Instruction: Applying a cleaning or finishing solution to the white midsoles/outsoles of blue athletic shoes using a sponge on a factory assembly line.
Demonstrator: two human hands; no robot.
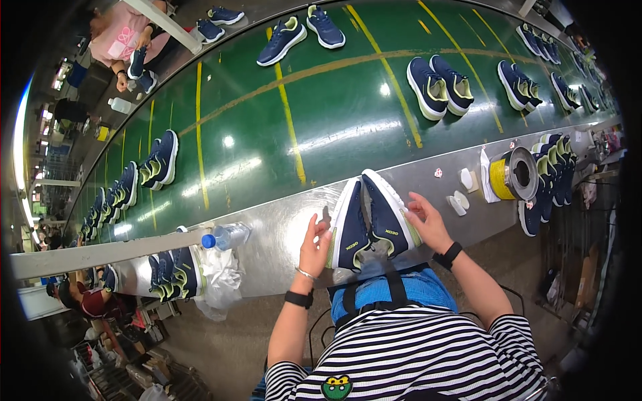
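In the head view, two navy sneakers, the left sneaker and the right sneaker, stand toes-up-frame at lower centre on the metal surface. The left hand and right hand are apart, loosely opened at the pair's outer sides; fingertip contact is unclear. A blue-capped bottle lies left of centre, and a green belt spans above.

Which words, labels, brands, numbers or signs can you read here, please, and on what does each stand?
Left navy sneaker of the nearest pair: short yellow lettering on its side, readable, but I won't copy it out.
Right navy sneaker: the same yellow lettering.
Yellow-banded metal can: any print too small to read.
Co-worker's pink shirt: pink-and-white print, any wording too blurred.
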